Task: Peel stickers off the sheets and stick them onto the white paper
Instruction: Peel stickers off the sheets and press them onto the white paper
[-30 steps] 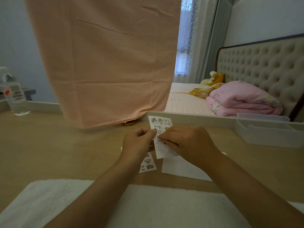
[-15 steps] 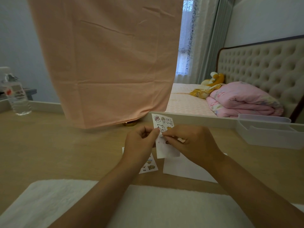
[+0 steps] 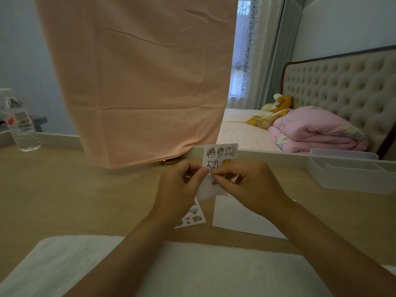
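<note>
Two hands hold the sticker sheet (image 3: pixel 220 153) upright — left hand (image 3: pixel 180 189) pinches its edge, right hand (image 3: pixel 250 185) pinches at its middle; peel slowly, curling the sheet away.

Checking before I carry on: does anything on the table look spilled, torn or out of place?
Nothing stands out. The left hand and right hand hold an intact sticker sheet; a second sheet lies flat beside the white paper; the bottle stands upright.

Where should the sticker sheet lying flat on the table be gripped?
Probably the near right corner of the sheet, pinched from the right: it lies flat, that corner is bare, and the left hand hides its far part.
</note>
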Demonstrator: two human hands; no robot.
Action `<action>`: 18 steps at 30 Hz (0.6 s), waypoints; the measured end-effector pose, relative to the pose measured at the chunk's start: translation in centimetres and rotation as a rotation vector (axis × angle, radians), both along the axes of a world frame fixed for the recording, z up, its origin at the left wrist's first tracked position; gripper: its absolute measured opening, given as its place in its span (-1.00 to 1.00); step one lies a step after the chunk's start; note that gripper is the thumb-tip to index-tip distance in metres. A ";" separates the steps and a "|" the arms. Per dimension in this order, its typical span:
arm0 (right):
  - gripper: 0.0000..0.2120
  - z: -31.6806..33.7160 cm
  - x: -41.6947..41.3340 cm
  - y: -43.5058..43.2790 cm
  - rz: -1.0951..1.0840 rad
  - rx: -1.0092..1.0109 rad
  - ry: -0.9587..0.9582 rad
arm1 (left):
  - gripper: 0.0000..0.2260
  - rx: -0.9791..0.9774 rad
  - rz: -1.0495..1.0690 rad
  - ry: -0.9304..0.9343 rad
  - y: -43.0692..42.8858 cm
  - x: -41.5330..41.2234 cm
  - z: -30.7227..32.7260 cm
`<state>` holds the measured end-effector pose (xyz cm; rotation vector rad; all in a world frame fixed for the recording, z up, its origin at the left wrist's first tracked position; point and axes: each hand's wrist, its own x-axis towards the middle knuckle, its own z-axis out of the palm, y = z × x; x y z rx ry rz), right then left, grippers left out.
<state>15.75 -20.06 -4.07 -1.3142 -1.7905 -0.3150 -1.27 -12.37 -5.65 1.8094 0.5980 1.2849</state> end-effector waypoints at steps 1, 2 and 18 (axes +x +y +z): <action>-0.87 0.0 -0.2 0.0 0.000 -0.059 0.072 | -0.89 0.010 0.000 -0.004 0.0 0.0 0.0; -0.85 0.0 -0.4 0.0 0.007 -0.133 0.168 | -0.88 0.016 0.006 -0.009 -0.1 -0.1 0.1; -0.77 1.3 -2.1 -0.1 -0.109 -0.626 0.907 | -0.85 -0.479 -0.128 -0.246 -1.4 1.6 -0.6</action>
